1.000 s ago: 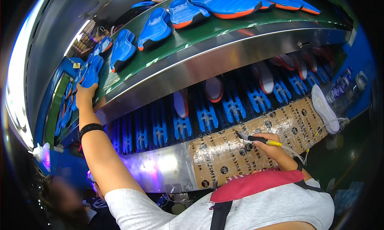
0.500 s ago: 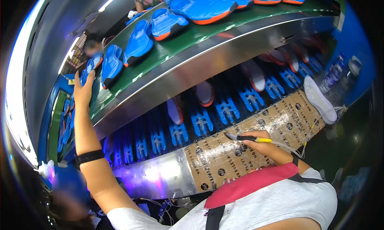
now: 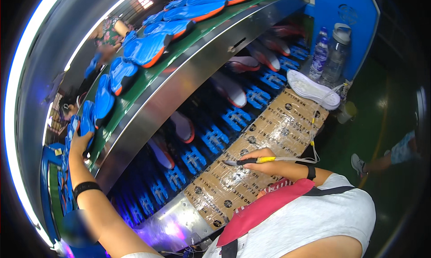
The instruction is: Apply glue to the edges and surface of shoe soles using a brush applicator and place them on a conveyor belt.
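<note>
My left hand (image 3: 80, 145) reaches to the near left end of the green conveyor belt (image 3: 117, 115). Thumb and fingers are around the lower end of a blue shoe sole (image 3: 88, 115); part of the grip is hidden. Over a cardboard-covered ledge (image 3: 265, 137), my right hand (image 3: 259, 160) is closed on a corded blade tool (image 3: 249, 161). It has a black handle, yellow tape and a flat metal tip pointing left. A pale cable trails from it to the right. More blue soles with orange edges (image 3: 147, 49) lie along the belt.
Below the belt's metal side (image 3: 166, 85), blue holders (image 3: 214, 141) carry several shoe soles. A white sole (image 3: 313, 89) lies at the ledge's far right, by clear and purple-labelled bottles (image 3: 319, 56). A bare metal plate (image 3: 173, 226) adjoins the cardboard. Other people are across the belt and at right.
The view has turned, so belt and ledge appear steeper and shifted left. My left hand sits lower and further left in the picture, still at a blue sole. My right hand keeps the tool.
</note>
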`<action>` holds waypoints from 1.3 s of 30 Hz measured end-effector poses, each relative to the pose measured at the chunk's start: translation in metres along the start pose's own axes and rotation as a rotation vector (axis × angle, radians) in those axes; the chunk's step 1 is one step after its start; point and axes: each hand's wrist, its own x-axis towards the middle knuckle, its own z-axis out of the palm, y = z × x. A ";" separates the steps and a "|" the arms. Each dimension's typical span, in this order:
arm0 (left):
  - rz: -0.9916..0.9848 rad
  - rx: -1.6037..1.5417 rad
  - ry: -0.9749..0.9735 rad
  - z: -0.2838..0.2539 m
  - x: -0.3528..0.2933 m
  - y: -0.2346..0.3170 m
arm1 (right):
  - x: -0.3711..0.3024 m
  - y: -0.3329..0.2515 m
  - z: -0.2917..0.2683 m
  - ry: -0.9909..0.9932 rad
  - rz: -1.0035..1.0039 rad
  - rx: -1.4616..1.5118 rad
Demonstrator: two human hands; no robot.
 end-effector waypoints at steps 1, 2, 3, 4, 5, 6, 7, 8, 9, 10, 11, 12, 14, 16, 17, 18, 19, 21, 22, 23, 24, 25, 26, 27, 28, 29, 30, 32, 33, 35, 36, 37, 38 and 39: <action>-0.047 0.003 0.015 -0.004 -0.007 0.002 | -0.001 0.002 -0.003 0.017 0.000 -0.001; -0.106 0.011 0.043 -0.004 -0.018 0.010 | -0.002 0.004 -0.004 0.002 0.009 0.018; -0.165 0.020 0.069 -0.001 -0.028 0.018 | -0.004 0.007 -0.006 -0.013 0.018 0.038; -0.153 0.018 0.070 -0.002 -0.031 0.014 | -0.007 0.010 -0.006 0.004 -0.015 0.018; -0.189 0.070 0.108 -0.002 -0.031 0.009 | -0.009 0.012 -0.008 0.016 -0.015 0.020; -0.225 0.122 0.145 -0.002 -0.029 0.002 | -0.010 0.013 -0.009 0.027 -0.027 0.027; -0.227 0.124 0.149 -0.007 -0.013 -0.025 | -0.012 0.013 -0.010 0.023 -0.043 0.036; -0.196 0.234 0.192 -0.013 0.013 -0.064 | -0.012 0.016 -0.009 0.048 -0.099 0.022; -0.162 0.345 0.227 -0.014 0.026 -0.085 | -0.014 0.014 -0.012 0.040 -0.097 0.022; -0.240 0.340 0.183 -0.017 -0.009 -0.052 | -0.015 0.011 -0.017 0.053 -0.073 0.006; -0.246 0.346 0.178 -0.012 -0.001 -0.056 | -0.017 0.008 -0.022 0.064 -0.049 -0.009; -0.195 0.377 0.279 -0.004 0.015 -0.067 | -0.020 0.004 -0.027 0.065 0.046 0.008; -0.112 0.348 0.447 -0.010 0.016 -0.068 | -0.023 0.010 -0.028 0.067 0.024 0.016; 0.017 0.182 0.536 -0.017 0.026 -0.036 | -0.023 0.012 -0.024 0.102 0.013 0.049; 0.451 0.184 0.330 -0.059 0.049 -0.088 | -0.020 0.010 -0.013 0.022 -0.018 0.065; 0.341 -0.233 0.204 -0.021 0.030 0.015 | -0.021 0.018 -0.022 0.064 -0.014 0.021; 0.296 -0.274 0.023 -0.014 0.010 0.064 | -0.023 0.022 -0.024 0.052 -0.037 -0.009; 0.086 -0.166 -0.017 0.003 -0.025 0.130 | -0.024 0.016 -0.026 0.051 -0.009 0.038; 0.038 -0.114 -0.125 0.005 -0.038 0.150 | -0.026 0.013 -0.027 0.068 -0.012 0.047; 0.042 -0.110 -0.135 0.010 -0.036 0.154 | -0.028 0.012 -0.028 0.091 -0.011 0.054; 0.079 0.035 -0.146 0.017 -0.031 0.158 | -0.028 0.017 -0.029 0.114 -0.028 0.026; 0.135 0.183 -0.162 0.027 -0.024 0.167 | -0.030 0.020 -0.032 0.141 -0.009 0.029; 0.263 0.157 -0.205 0.033 0.002 0.148 | -0.030 0.022 -0.034 0.131 -0.033 0.004; 0.317 0.176 -0.165 0.026 0.053 0.102 | -0.029 0.019 -0.031 0.101 -0.071 -0.021; 0.497 0.044 -0.127 0.039 0.061 0.104 | -0.030 0.023 -0.038 0.100 -0.037 -0.031; 0.271 0.249 -0.037 0.054 0.048 0.133 | -0.035 0.026 -0.048 0.168 0.005 -0.033; 0.377 0.152 -0.101 0.035 0.081 0.087 | -0.031 0.023 -0.044 0.107 -0.021 -0.028; 0.394 0.014 -0.210 0.053 0.067 0.110 | -0.033 0.029 -0.051 0.130 -0.048 -0.021; 0.389 0.022 -0.184 0.052 0.067 0.106 | -0.033 0.027 -0.050 0.152 -0.041 -0.017; 0.331 0.054 -0.161 0.051 0.065 0.098 | -0.032 0.022 -0.049 0.082 0.037 0.032; 0.275 0.084 -0.159 0.049 0.062 0.099 | -0.033 0.021 -0.048 0.107 -0.054 -0.014; 0.237 0.128 -0.128 0.042 0.061 0.083 | -0.034 0.022 -0.045 0.107 -0.060 -0.010; 0.213 0.180 -0.085 0.038 0.063 0.071 | -0.035 0.024 -0.043 0.111 -0.062 -0.008; 0.183 0.243 -0.037 0.034 0.064 0.057 | -0.035 0.025 -0.042 0.115 -0.064 -0.007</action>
